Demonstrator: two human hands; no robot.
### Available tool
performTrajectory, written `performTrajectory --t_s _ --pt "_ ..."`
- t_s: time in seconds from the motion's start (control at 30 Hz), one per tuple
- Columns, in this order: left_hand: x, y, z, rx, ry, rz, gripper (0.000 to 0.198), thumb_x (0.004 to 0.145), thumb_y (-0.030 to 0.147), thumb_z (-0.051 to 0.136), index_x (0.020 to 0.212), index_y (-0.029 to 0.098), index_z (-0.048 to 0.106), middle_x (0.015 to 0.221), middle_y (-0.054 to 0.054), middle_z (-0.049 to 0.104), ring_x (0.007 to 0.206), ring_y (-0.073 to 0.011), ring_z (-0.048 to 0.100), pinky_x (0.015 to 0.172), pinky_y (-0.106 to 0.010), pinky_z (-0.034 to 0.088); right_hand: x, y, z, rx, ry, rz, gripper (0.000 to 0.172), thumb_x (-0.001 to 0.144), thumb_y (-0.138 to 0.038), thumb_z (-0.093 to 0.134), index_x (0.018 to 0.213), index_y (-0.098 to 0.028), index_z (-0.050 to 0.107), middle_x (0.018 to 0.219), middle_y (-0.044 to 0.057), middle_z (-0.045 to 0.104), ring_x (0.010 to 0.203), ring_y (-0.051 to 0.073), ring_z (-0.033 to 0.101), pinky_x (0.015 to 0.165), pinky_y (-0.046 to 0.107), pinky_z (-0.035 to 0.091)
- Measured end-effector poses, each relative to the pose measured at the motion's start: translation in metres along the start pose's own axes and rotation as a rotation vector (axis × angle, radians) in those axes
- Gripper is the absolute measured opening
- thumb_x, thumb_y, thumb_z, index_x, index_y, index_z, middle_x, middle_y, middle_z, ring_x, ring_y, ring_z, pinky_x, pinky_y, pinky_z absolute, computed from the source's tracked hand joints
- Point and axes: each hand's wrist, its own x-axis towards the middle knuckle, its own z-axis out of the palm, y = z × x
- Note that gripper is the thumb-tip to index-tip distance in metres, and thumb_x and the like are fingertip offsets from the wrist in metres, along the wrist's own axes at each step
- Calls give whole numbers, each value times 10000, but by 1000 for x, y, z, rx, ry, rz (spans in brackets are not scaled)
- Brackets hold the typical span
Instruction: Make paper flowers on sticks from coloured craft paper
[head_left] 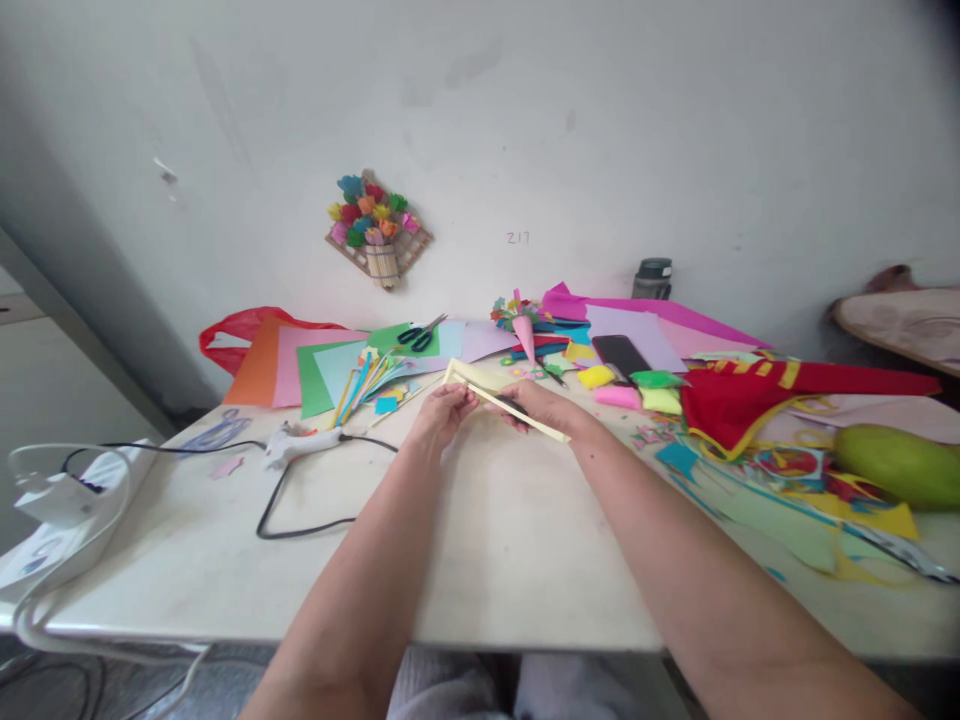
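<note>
The left hand (444, 412) pinches the pale yellow paper strip (541, 426), slanting past the right hand (541, 402), which holds something black (514, 404).

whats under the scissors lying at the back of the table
A green paper sheet shows around and beneath the scissors. Whatever lies directly under the handles and blades is covered, so I can't tell.

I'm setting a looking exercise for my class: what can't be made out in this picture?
Head view:
Dark object: partly hidden by the right hand and pale strip.
Bottle: base hidden behind bright pink paper.
Green fruit: right end cut off by the picture's edge.
Paper scraps: too small and blurred to tell shapes.
</note>
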Motion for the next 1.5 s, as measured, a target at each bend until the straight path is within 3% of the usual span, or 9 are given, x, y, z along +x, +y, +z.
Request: performTrajectory --t_s 0.43,0.67,0.87,1.5 --pt "2 8 -3 -1 150 -17 27 709 103 597 710 110 571 588 -13 587 494 -75 561 544 -202 527 -8 -6 0 -90 -17 -26 260 662 -364 656 648 -127 551 428 -64 456 335 37 366 338 172 281" --pt "5 5 -10 22 65 69 38 694 103 607 665 103 582 583 -9 581 514 -69 555 571 -204 521 -4 1 -2 -37 -39 -40 283 673 -386 650 637 -130 536 438 -59 461 345 42 399 337 168 325" --pt "6 3 -13 65 25 107 128 630 170 695 652 121 579 610 6 574 527 -65 541 589 -222 518 -1 1 -3 37 -51 34 235 670 -343 657 689 -127 565 460 -52 499 356 45 432 325 159 343" --pt "5 2 -15 78 -30 100 149 612 181 715 645 118 584 604 10 568 535 -59 532 621 -231 519 0 3 -4 -13 -32 14 163 686 -278 612 666 -120 580 440 -47 493 319 41 400 314 164 299"
